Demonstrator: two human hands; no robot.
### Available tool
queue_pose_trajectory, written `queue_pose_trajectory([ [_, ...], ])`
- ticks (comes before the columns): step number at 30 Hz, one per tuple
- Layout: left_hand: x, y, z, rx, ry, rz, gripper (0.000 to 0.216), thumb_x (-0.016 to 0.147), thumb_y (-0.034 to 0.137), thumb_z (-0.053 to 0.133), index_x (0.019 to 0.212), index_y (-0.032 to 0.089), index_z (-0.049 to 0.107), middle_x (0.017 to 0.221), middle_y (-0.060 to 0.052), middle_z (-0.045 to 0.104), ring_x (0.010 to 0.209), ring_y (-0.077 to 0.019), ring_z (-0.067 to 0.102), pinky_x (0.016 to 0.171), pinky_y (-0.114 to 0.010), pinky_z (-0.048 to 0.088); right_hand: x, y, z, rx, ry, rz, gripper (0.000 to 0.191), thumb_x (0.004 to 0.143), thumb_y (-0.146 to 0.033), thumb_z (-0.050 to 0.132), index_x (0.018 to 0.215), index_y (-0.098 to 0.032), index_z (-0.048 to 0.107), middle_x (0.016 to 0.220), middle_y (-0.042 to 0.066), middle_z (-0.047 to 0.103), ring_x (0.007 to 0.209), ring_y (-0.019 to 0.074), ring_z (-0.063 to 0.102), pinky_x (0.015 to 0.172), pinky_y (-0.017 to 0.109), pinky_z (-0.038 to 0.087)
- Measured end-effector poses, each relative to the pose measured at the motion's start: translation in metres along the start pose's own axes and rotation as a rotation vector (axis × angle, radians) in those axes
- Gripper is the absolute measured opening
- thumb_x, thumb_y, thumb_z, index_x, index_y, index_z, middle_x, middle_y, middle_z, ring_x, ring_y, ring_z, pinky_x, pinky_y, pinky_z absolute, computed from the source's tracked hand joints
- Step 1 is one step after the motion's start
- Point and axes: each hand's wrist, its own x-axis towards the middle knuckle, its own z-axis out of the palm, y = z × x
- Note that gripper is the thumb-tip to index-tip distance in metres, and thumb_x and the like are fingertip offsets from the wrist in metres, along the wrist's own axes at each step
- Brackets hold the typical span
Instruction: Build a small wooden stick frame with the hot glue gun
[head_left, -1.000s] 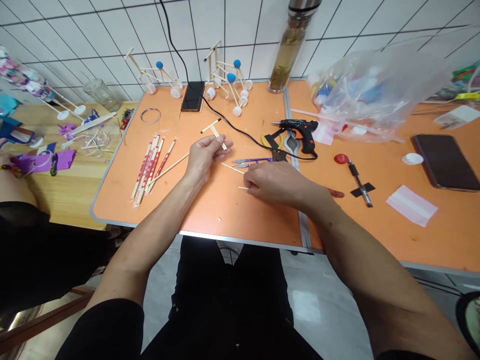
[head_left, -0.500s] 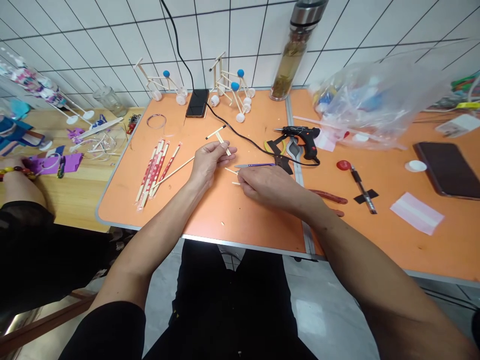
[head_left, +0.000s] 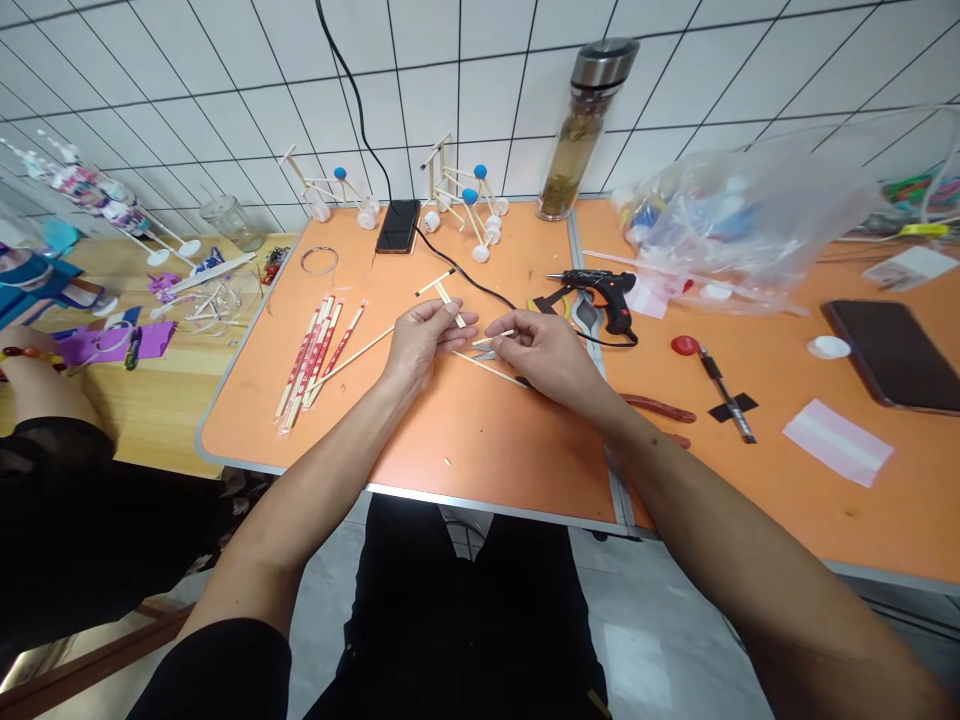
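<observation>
My left hand (head_left: 421,338) is closed, pinching a T-shaped piece made of chopstick lengths (head_left: 448,303), its crossbar dark at one end. Just to the right, my right hand (head_left: 546,352) holds a short cut chopstick piece (head_left: 491,339) between thumb and fingers, its tip close to the left fingertips. Beneath the right hand lie a loose stick (head_left: 489,369) and a metal blade (head_left: 484,354), whose handle is mostly hidden. Left of my left hand are a bare chopstick (head_left: 352,358) and several chopsticks in red-printed wrappers (head_left: 311,355).
Stick models with blue balls (head_left: 469,197) stand by the wall near a phone (head_left: 397,226) and a tea bottle (head_left: 574,140). On the right are a glue gun (head_left: 611,295), red-handled pliers (head_left: 660,407), a pen (head_left: 724,390) and a plastic bag (head_left: 750,220). Another person's arm (head_left: 41,385) rests at left.
My right hand has lifted off the tabletop with the short chopstick piece and turned it toward the left hand. My left hand keeps the T-shaped piece. The view has tilted slightly upward.
</observation>
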Motion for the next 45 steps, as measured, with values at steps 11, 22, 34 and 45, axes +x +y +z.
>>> queue_pose_trajectory([
  [11,-0.006,-0.003,0.005,-0.011,-0.098,-0.015,0.025,0.092,0.037,0.091,0.106,0.018,0.082,0.101,-0.009,0.089,0.085,-0.0202,0.087,0.074,-0.025,0.067,0.008,0.005,0.003,0.308,0.14,0.053,0.02,0.08,-0.027,0.082,0.097,-0.02,0.077,0.083,0.001,0.076,0.071,0.0166,0.074,0.07,0.03,0.062],
  [22,-0.004,0.0,0.004,-0.033,-0.069,0.038,0.022,0.092,0.035,0.092,0.101,0.018,0.081,0.1,-0.009,0.088,0.09,-0.0207,0.087,0.082,-0.027,0.068,0.009,0.006,0.002,0.467,0.11,0.061,0.022,0.078,-0.024,0.088,0.094,-0.021,0.074,0.076,-0.001,0.077,0.068,0.0139,0.073,0.068,0.026,0.064],
  [34,-0.005,0.005,0.006,-0.003,-0.056,0.075,0.024,0.094,0.038,0.09,0.104,0.019,0.081,0.105,-0.009,0.088,0.095,-0.0197,0.088,0.082,-0.023,0.067,0.013,0.007,-0.002,0.471,0.129,0.045,0.019,0.083,-0.023,0.091,0.092,-0.021,0.074,0.075,0.001,0.078,0.067,0.0135,0.073,0.066,0.025,0.065],
  [45,-0.003,0.006,0.005,0.007,-0.054,0.113,0.024,0.093,0.039,0.091,0.103,0.019,0.081,0.105,-0.008,0.088,0.102,-0.0218,0.087,0.087,-0.026,0.069,0.015,0.007,-0.004,0.452,0.096,-0.007,0.026,0.089,-0.035,0.094,0.097,-0.02,0.074,0.086,0.003,0.08,0.07,0.0135,0.073,0.066,0.025,0.065],
])
